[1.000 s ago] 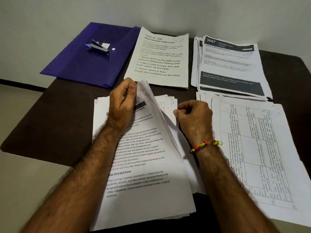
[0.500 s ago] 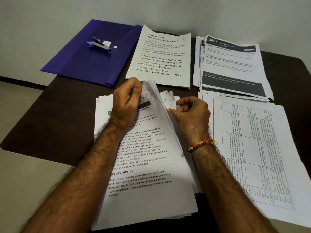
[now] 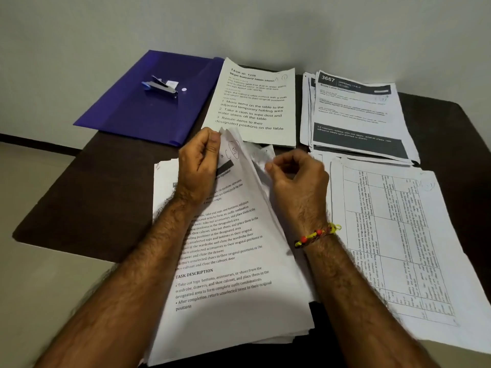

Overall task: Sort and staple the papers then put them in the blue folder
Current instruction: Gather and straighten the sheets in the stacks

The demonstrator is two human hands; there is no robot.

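Note:
A thick stack of printed papers (image 3: 228,293) lies in front of me on the dark table (image 3: 106,181). My left hand (image 3: 198,168) grips the lifted top right corner of its upper sheets. My right hand (image 3: 295,179) pinches the corner of a sheet lower in the same stack, thumb and fingers curled. The blue folder (image 3: 148,102) lies flat at the far left with a small stapler (image 3: 160,87) on top. Three sorted piles lie around: a "Wipe balcony table" pile (image 3: 255,107), a pile headed 3667 (image 3: 358,115), and a pile with tables (image 3: 398,235).
The table's left edge runs close to the folder and the stack; pale floor lies beyond it. A grey wall stands behind the table. A beaded thread sits on my right wrist (image 3: 316,235).
My left hand stays on the lifted sheets. My right hand's fingers have shifted slightly along the lower corners, leafing through them. The stack itself has not moved.

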